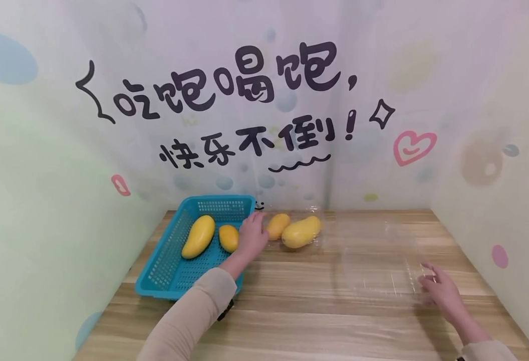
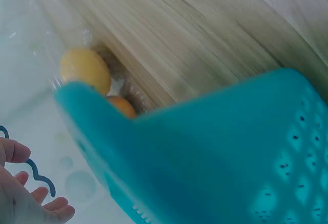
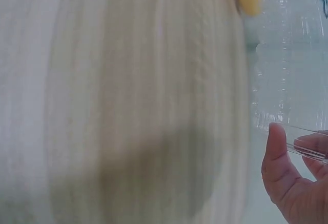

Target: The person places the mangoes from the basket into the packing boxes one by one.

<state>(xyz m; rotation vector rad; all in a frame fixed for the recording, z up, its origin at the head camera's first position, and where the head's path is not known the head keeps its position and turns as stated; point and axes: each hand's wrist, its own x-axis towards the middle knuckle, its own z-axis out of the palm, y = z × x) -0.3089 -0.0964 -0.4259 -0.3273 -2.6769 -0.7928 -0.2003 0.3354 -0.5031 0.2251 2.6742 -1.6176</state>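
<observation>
My left hand (image 1: 253, 234) is over the right rim of a blue plastic basket (image 1: 156, 268). Its fingers are loosely bent with nothing between them, as the left wrist view shows of the hand (image 2: 25, 196). Inside the basket lie a long yellow mango (image 1: 199, 236) and a smaller orange-yellow mango (image 1: 228, 237), partly hidden by that hand. My right hand (image 1: 445, 296) pinches the edge of a clear plastic container (image 1: 377, 281) between thumb and fingers; the right wrist view shows the thumb (image 3: 277, 142) against the container's edge.
Right of the basket, an orange-yellow mango (image 1: 278, 226) and a larger yellow mango (image 1: 301, 232) sit in another clear plastic container (image 1: 317, 244). The wooden table (image 1: 291, 321) meets a printed backdrop (image 1: 264, 185) at the back and sides.
</observation>
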